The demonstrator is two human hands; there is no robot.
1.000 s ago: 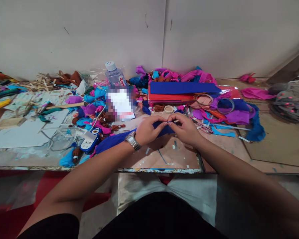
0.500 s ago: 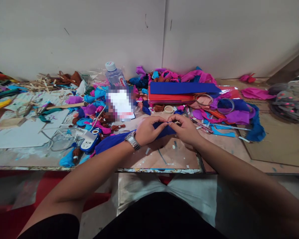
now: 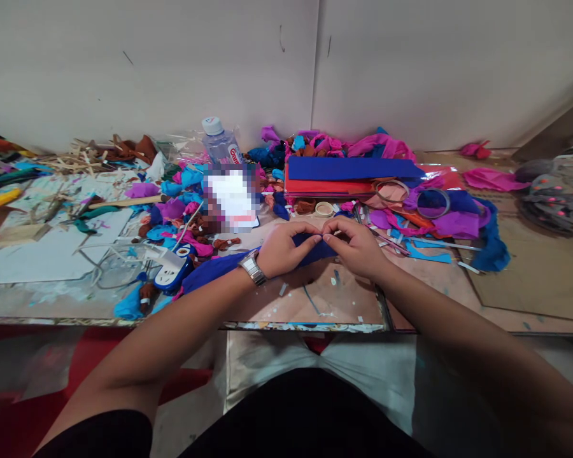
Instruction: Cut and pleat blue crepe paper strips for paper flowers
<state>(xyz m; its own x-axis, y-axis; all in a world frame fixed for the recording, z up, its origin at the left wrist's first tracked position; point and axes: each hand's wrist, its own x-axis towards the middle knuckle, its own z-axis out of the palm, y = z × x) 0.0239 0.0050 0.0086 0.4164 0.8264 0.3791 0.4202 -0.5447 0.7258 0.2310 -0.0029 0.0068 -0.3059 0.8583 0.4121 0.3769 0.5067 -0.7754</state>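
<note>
A long strip of dark blue crepe paper (image 3: 212, 271) runs from beside the power strip, beneath my left wrist, to my fingertips. My left hand (image 3: 284, 249), with a metal watch (image 3: 253, 267) at the wrist, pinches the strip's edge between thumb and forefinger. Meeting it tip to tip, my right hand (image 3: 356, 247) pinches the same edge; the exact fold between the fingertips is hidden. Just beyond the hands lies a small roll of pale tape (image 3: 324, 209). Behind that, a flat blue sheet (image 3: 353, 168) rests on red ones.
A blurred, lit phone (image 3: 233, 198) leans by a clear bottle (image 3: 221, 143). To the left sit a power strip (image 3: 174, 270) with a cable and green-handled pliers (image 3: 95, 216). Crumpled coloured paper is scattered about; a tape roll (image 3: 433, 203) and cardboard (image 3: 539, 273) are at right.
My hands stay pinched together on the blue crepe paper at nearly the same spot. Only a very slight shift of the left hand and wrist to the left shows.
</note>
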